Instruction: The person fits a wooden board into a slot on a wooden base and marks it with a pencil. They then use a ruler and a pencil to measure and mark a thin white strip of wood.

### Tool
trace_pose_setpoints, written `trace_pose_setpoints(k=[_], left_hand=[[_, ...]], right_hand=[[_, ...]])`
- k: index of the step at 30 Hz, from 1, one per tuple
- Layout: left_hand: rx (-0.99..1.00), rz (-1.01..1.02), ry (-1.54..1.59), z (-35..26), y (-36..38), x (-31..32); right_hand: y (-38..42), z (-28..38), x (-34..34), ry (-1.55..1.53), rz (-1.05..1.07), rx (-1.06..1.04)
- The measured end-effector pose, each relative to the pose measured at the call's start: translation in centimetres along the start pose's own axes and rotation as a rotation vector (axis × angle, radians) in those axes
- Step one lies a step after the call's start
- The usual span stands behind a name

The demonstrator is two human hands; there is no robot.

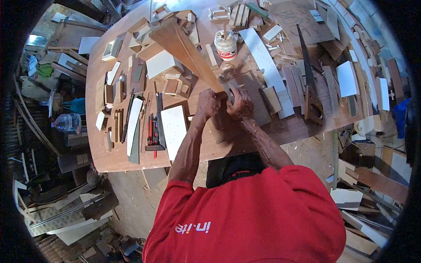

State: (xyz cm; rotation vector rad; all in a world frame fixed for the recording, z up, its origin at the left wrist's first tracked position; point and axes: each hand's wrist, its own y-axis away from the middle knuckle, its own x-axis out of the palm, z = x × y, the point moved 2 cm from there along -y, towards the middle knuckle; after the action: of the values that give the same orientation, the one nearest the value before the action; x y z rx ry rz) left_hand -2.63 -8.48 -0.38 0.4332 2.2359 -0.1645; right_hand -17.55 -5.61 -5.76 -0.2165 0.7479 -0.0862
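A long brown wooden board (188, 50) slants up and away to the left over the workbench, its near end between my hands. My left hand (208, 104) is closed in a fist at the left edge of that end. On the other side my right hand (240, 104) curls its fingers and thumb round the same end. Its fingertips partly hide what lies under them. Beside my right hand a flat brown panel (256, 96) lies on the bench. A white tub (226, 46) with a red label stands beyond my hands.
A handsaw (310, 94) lies on the right of the workbench (175, 160), near a long white strip (267, 65). Small wooden boxes (176, 86), a white panel (174, 131) and a red-handled tool (151, 131) lie to the left. Offcuts (368, 175) crowd the floor at right.
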Motion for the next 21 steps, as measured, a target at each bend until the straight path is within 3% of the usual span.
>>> trace_pose_setpoints(k=[2,5,21], left_hand=[[0.182,-0.131,0.014,0.5,0.1,0.5],[0.031,-0.096,0.132,0.7,0.2,1.0],[0.048,-0.133,0.121,0.4,0.3,1.2]], right_hand=[[0.2,-0.2,0.2,0.002,-0.037,-0.019],[0.0,-0.2,0.0,0.028,0.011,-0.003],[-0.1,0.7,-1.0,-0.045,0.003,0.006]])
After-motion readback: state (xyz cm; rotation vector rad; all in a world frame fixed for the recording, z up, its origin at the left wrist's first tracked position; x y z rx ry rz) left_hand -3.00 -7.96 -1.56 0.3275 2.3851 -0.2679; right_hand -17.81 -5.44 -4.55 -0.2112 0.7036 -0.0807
